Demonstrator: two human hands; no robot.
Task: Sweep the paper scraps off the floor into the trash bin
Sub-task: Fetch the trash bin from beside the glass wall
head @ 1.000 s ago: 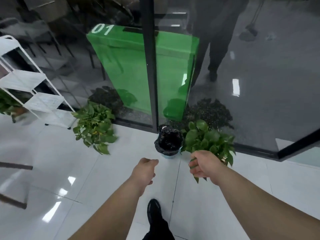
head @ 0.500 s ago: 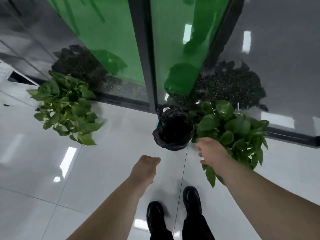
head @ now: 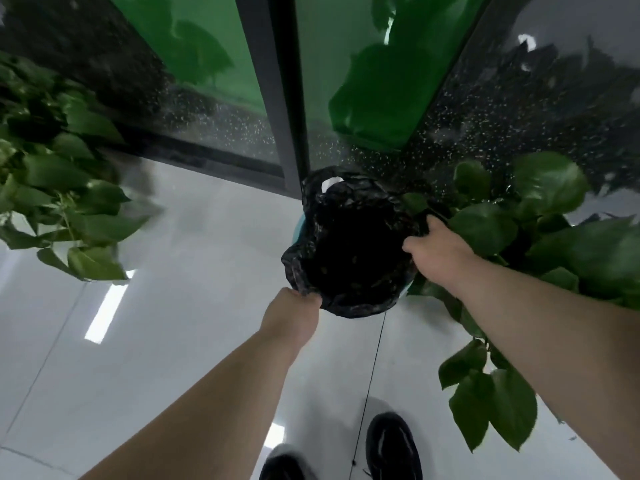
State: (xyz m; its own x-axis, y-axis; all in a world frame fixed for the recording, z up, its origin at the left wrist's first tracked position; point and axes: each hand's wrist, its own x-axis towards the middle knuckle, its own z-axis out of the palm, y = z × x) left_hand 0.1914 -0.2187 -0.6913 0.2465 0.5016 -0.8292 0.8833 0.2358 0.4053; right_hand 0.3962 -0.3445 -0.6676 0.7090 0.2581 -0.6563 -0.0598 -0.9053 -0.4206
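Black-lined trash bin (head: 349,251) gripped between left hand (head: 291,317), right hand (head: 440,254).

A left plant (head: 62,188) and a right plant (head: 540,233) stand before a speckled glass wall (head: 519,109). A dark post (head: 273,81) divides the glass; a green panel (head: 207,46) shows behind it.

Both bare forearms extend forward and down to the trash bin (head: 360,308). Left hand (head: 294,315): positioned at the bin's near-left rim, knuckles up, fingers curled and pinching the rim edge. Right hand (head: 438,256): positioned at the bin's right rim, fingers curled over the edge, thumb lying toward the opening.
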